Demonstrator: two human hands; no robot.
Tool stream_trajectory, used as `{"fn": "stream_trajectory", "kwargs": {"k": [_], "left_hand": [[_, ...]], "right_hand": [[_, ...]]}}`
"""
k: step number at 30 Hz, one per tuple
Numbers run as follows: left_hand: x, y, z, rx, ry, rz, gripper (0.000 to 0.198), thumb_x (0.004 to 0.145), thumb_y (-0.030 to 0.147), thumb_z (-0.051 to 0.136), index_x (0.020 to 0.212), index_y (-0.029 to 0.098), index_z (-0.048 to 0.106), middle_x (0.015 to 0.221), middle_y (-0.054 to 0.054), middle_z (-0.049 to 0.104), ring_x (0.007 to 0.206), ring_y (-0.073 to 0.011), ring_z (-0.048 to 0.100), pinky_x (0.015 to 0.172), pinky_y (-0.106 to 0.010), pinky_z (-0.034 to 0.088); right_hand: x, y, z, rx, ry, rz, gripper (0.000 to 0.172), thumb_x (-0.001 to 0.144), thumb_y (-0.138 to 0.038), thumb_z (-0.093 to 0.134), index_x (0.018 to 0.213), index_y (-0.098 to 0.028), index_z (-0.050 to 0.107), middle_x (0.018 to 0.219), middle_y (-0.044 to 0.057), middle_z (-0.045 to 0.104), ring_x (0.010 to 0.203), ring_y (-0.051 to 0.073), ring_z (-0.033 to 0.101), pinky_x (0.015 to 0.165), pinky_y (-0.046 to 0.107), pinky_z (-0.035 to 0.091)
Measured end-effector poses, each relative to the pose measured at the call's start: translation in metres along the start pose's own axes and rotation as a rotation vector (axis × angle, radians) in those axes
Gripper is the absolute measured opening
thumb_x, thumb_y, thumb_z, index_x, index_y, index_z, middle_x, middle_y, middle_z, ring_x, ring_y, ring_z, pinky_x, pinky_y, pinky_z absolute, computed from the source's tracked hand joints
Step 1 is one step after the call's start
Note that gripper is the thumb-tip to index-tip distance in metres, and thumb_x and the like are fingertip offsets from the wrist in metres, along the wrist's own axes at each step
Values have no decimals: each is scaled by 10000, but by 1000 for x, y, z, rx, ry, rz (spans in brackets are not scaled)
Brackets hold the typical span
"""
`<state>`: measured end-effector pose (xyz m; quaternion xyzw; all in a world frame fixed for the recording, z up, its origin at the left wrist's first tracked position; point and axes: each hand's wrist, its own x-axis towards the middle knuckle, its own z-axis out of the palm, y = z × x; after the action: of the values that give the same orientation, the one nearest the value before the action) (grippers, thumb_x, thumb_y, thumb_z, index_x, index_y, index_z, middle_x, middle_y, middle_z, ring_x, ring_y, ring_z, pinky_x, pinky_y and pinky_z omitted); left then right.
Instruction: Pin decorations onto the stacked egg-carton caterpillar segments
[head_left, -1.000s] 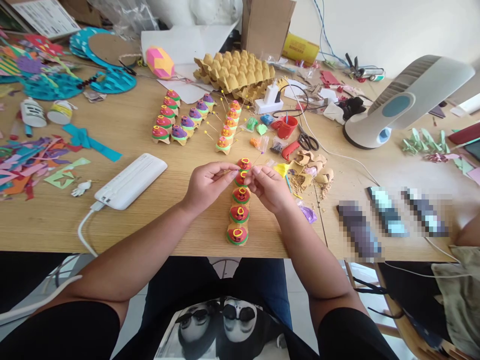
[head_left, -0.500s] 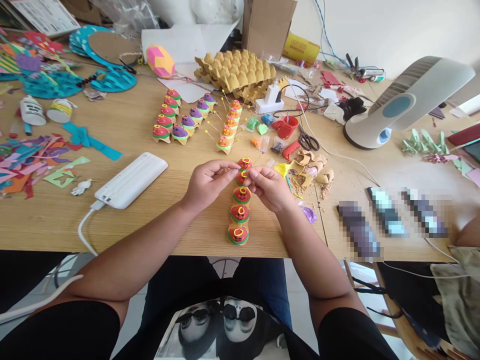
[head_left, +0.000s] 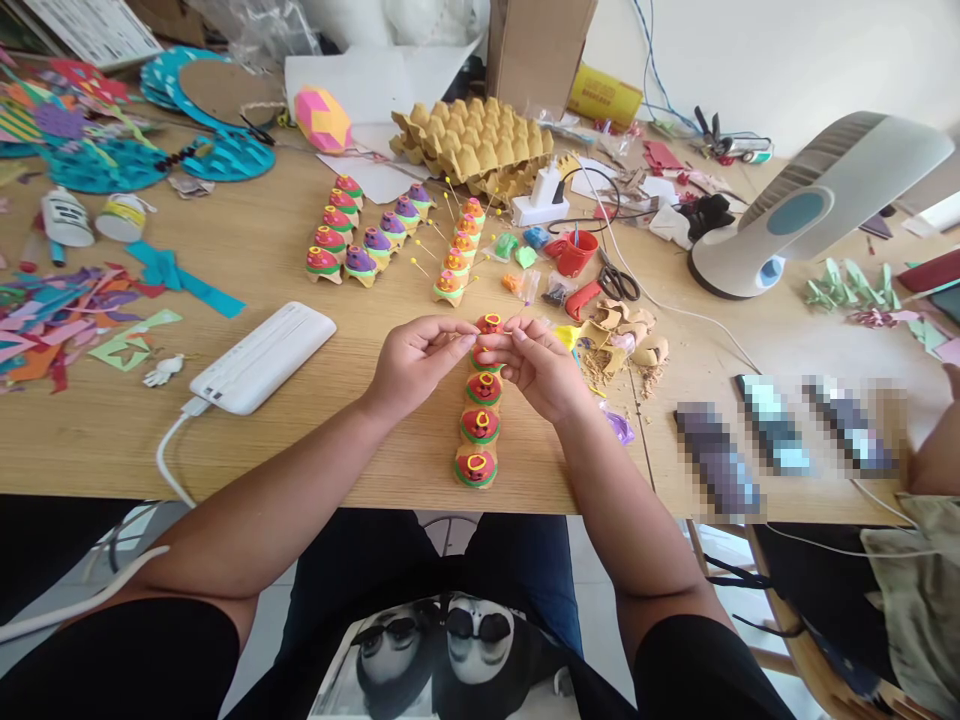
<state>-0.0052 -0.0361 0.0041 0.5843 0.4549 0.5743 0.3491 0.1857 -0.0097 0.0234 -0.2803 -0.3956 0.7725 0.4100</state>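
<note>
Red row [head_left: 480,425] stands at table [head_left: 300,440] near edge, faces on, no pins seen. Left hand [head_left: 416,365] and right hand [head_left: 536,365] pinched tight, tips meeting over its far end; item held too small to tell. Orange row [head_left: 457,255] mid-table already pinned; judged: red row's pinning remains

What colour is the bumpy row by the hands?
The bumpy row is red, green-rimmed, yellow-ringed; head view.

Wooden table [head_left: 300,440] — white wall [head_left: 750,50] behind, pale floor [head_left: 259,655].
</note>
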Motion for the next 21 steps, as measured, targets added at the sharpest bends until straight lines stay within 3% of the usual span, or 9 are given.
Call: {"fn": "stream_trajectory", "kwargs": {"k": [6,11,14,21], "left_hand": [[-1,0,-1,4,-9,1,256,870,415,755,966,180,791,774,-23,727,646,-111,601,620,-222,485],[-2,1,-1,38,5,9,252,863,420,759,949,187,799,683,1,669,574,-94,515,551,-216,419],[-2,2,-1,62,5,12,258,863,427,754,948,188,803,657,7,651,553,-93,498,532,-219,402],[-3,5,1,75,-26,32,291,890,432,725,1015,182,805,812,-50,760,718,-152,669,641,-249,518]], "right_hand": [[-1,-1,2,-61,45,-15,208,976,-371,644,903,-234,507,959,16,814,800,112,758,560,168,484],[0,1,0,-106,83,-52,379,851,-466,789,843,-227,495,769,-20,776,606,86,687,473,155,384],[0,2,0,-128,88,-49,395,815,-499,809,826,-218,531,750,-21,756,588,78,656,477,164,385],[-1,5,-3,-144,63,-20,305,763,-410,853,960,-213,730,761,-28,702,657,67,598,574,176,451]]}}
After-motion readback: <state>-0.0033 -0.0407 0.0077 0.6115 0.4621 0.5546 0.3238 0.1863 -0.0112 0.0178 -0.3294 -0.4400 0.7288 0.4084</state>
